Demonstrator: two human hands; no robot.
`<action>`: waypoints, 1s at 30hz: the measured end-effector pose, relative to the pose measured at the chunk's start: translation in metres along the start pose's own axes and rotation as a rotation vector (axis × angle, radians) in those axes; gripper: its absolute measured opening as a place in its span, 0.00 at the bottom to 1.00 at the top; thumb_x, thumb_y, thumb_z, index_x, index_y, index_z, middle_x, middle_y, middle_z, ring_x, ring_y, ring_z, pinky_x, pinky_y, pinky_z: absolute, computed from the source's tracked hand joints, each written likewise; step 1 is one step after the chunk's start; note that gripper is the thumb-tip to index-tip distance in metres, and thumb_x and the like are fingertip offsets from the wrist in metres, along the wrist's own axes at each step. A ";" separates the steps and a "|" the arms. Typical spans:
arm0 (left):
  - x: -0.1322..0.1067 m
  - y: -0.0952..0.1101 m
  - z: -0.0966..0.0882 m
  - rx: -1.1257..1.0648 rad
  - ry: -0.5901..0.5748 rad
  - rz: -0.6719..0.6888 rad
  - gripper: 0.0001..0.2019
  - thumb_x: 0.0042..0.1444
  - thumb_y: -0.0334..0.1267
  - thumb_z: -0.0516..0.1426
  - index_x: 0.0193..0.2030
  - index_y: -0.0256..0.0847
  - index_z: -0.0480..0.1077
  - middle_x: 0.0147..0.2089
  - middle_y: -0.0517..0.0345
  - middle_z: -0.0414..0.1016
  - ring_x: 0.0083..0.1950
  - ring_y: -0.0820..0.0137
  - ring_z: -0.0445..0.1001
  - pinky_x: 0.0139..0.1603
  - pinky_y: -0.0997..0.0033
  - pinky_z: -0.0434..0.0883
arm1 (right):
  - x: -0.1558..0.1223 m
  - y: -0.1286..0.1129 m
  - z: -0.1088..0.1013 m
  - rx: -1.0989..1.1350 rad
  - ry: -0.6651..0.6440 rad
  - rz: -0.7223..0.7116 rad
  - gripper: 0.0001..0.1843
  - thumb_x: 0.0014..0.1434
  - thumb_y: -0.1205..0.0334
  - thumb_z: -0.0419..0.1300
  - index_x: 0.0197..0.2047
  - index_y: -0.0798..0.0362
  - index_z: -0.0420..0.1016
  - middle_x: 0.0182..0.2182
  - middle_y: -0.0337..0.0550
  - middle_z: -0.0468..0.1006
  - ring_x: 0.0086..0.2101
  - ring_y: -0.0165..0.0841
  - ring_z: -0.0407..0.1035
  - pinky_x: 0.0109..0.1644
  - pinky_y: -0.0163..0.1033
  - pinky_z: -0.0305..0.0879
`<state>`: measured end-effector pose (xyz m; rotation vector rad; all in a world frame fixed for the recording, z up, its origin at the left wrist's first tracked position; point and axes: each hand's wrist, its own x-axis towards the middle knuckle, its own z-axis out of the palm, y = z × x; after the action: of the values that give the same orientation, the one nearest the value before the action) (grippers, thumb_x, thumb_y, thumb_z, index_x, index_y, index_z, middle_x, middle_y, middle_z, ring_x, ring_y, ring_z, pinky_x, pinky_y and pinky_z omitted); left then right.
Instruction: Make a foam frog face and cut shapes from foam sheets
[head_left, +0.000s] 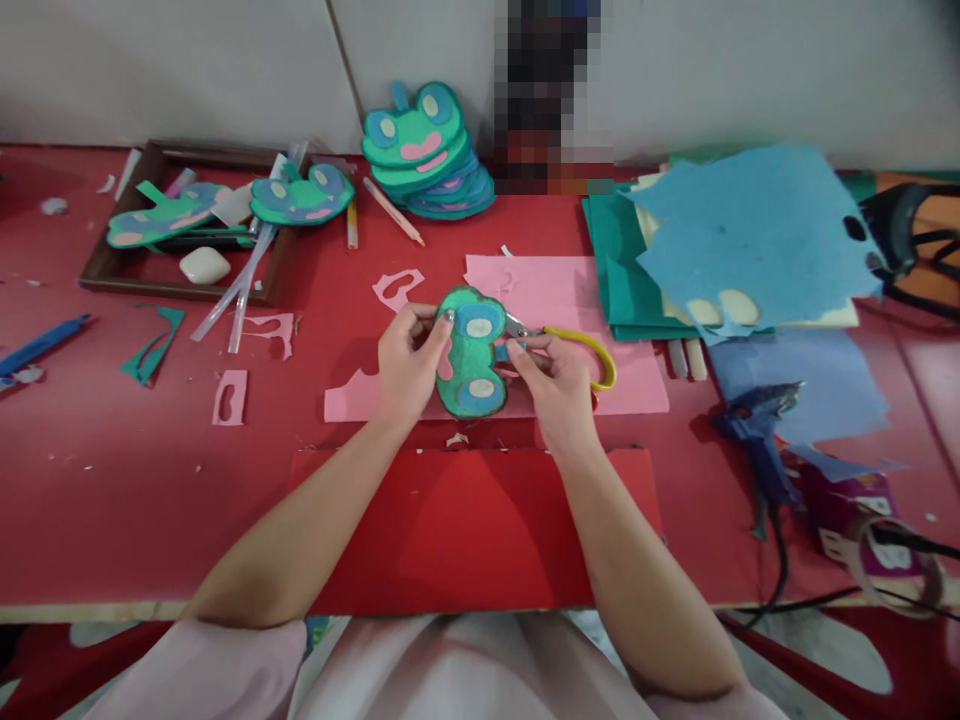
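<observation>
A green felt frog face [471, 350] with blue and cream eyes and a pink mouth is held up sideways in front of me. My left hand [411, 358] pinches it along the mouth edge, thumb on top. With thumb and forefinger, my right hand [551, 375] grips the small blue tab [502, 352] at its other edge. Behind that hand lie yellow-handled scissors [604, 352], their blades partly hidden by the frog face. Under both hands is a pink felt sheet [630, 385] with cut-away edges.
A stack of frog faces [420, 150] stands against the wall. On the left, a brown tray [180, 290] holds more pieces and glue sticks. Felt sheets [750, 240], a blue glue gun [761, 430] with its cord, and a tape roll [934, 580] occupy the right. Pink scraps [230, 397] lie leftward.
</observation>
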<state>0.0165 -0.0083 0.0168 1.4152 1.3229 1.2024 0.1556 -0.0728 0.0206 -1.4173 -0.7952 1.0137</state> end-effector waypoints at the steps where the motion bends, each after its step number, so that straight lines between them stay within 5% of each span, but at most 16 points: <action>1: 0.000 0.000 0.000 -0.004 0.000 -0.001 0.08 0.53 0.45 0.57 0.31 0.42 0.68 0.27 0.64 0.70 0.29 0.76 0.69 0.30 0.76 0.66 | 0.000 0.000 0.000 -0.002 0.002 0.001 0.10 0.51 0.54 0.63 0.32 0.51 0.70 0.29 0.38 0.78 0.32 0.31 0.73 0.34 0.36 0.70; 30: -0.002 0.004 -0.002 0.096 0.022 0.136 0.05 0.54 0.38 0.57 0.30 0.42 0.66 0.23 0.66 0.66 0.24 0.78 0.65 0.26 0.77 0.63 | -0.005 0.003 0.007 0.239 -0.003 0.160 0.12 0.49 0.53 0.64 0.32 0.50 0.70 0.25 0.34 0.77 0.28 0.28 0.72 0.28 0.31 0.66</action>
<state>0.0149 -0.0106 0.0207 1.5853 1.3329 1.2607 0.1470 -0.0744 0.0182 -1.2872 -0.5480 1.1928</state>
